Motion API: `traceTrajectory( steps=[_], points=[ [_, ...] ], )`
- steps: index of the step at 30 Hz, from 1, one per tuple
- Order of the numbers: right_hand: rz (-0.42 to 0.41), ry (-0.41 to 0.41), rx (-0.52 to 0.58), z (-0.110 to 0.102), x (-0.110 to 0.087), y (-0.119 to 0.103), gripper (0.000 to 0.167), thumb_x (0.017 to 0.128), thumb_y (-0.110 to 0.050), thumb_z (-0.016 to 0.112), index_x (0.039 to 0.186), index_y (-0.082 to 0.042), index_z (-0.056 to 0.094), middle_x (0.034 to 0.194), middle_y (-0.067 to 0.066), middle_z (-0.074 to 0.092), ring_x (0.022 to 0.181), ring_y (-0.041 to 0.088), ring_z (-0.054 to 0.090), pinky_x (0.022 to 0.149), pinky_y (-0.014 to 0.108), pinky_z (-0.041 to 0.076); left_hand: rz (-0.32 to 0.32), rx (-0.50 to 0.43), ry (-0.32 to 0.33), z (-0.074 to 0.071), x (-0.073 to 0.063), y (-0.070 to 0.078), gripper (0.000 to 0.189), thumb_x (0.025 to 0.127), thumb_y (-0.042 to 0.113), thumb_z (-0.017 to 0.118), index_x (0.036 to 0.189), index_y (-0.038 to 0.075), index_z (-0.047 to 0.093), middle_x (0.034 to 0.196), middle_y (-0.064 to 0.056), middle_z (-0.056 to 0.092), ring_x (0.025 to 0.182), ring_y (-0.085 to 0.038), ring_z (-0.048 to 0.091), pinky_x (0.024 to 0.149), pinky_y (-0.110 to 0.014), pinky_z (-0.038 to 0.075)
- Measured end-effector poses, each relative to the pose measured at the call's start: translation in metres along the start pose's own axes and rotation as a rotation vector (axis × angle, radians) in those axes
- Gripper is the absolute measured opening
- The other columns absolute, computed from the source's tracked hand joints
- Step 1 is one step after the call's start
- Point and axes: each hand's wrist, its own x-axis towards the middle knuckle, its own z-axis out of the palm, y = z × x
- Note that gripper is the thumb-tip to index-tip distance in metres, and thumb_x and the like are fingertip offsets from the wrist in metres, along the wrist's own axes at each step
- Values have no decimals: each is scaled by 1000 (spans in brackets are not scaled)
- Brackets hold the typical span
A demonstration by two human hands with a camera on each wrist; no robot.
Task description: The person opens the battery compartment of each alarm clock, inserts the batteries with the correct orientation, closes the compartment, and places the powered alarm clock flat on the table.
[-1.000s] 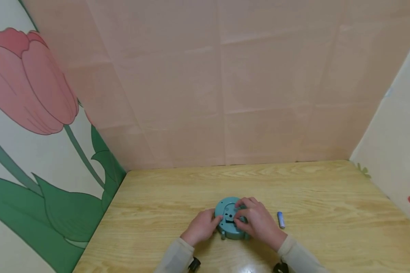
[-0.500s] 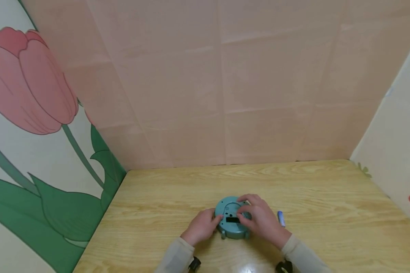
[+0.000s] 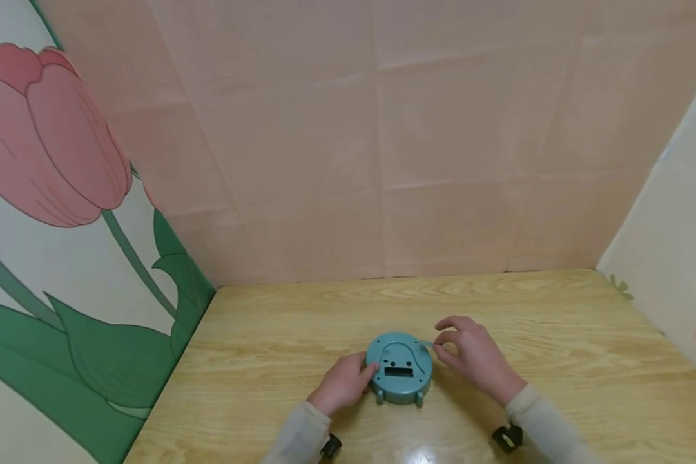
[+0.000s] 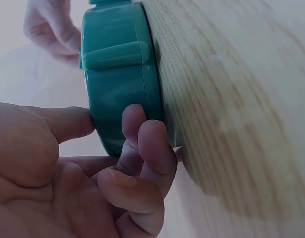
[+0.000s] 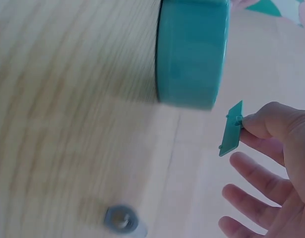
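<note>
A round teal alarm clock (image 3: 400, 388) lies on the table with its back up and its two short feet toward me. In its back, the dark battery compartment (image 3: 398, 372) is uncovered. My left hand (image 3: 342, 383) grips the clock's left rim, thumb on the back and fingers around the side. To the right of the clock, my right hand (image 3: 478, 357) pinches a small teal battery cover (image 5: 232, 130) between thumb and index finger, the other fingers spread. A battery (image 5: 123, 220) lies on the table in the right wrist view; the right hand and arm hide it in the head view.
The wood-grain table (image 3: 278, 341) runs back to a creased pinkish-beige sheet (image 3: 301, 161). A wall with painted tulips (image 3: 64, 142) borders the left side, and a pale wall (image 3: 673, 245) the right. Each wrist wears a dark device (image 3: 507, 438).
The right hand has drawn the battery cover off the clock's back and moved it to the right, exposing the whole compartment. The left hand keeps its hold, and the clock has hardly moved.
</note>
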Motion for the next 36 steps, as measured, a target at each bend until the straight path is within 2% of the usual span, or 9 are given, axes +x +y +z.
traceTrajectory(
  steps=[12,17,22,28,32,36],
  points=[
    [58,-88,-57,-9,-1,24,11,80,-11,82,76,-16,74,102,9,68,96,34,64,78,56,52,-11,-7,-16,-2,-2,-2,31,105,32,51,117,7,65,73,-3,59,60,-13,53,57,-29,45],
    [18,-127,-110,-8,-1,35,13,79,-10,83,76,-18,73,99,5,67,93,31,63,74,55,52,-5,-7,-13,-2,-2,-2,34,105,32,51,121,5,64,72,-2,59,60,-12,53,58,-29,45],
    [-10,-192,-106,-7,0,40,15,79,-10,83,75,-21,73,97,3,67,91,29,61,73,54,52,-3,2,-10,-2,-3,-2,40,105,33,51,129,3,62,74,-1,59,63,-13,54,62,-31,47],
    [-28,-268,-91,-4,1,43,16,80,-10,83,75,-21,74,96,2,67,88,24,61,71,48,53,-5,12,-14,-2,-3,-2,37,105,36,52,123,7,64,75,0,59,66,-12,54,64,-32,47],
    [-49,-285,-100,-1,1,47,15,79,-9,83,75,-21,74,96,2,67,88,23,61,71,47,53,-17,3,-19,-2,-2,-3,35,105,36,51,121,8,65,75,-1,59,64,-13,54,61,-31,47],
    [-69,-291,-119,2,1,49,15,79,-9,83,76,-21,74,96,1,66,87,23,60,71,46,53,-17,12,-16,-3,-3,-3,35,105,36,52,121,8,65,76,0,59,66,-12,54,63,-32,47]
  ],
)
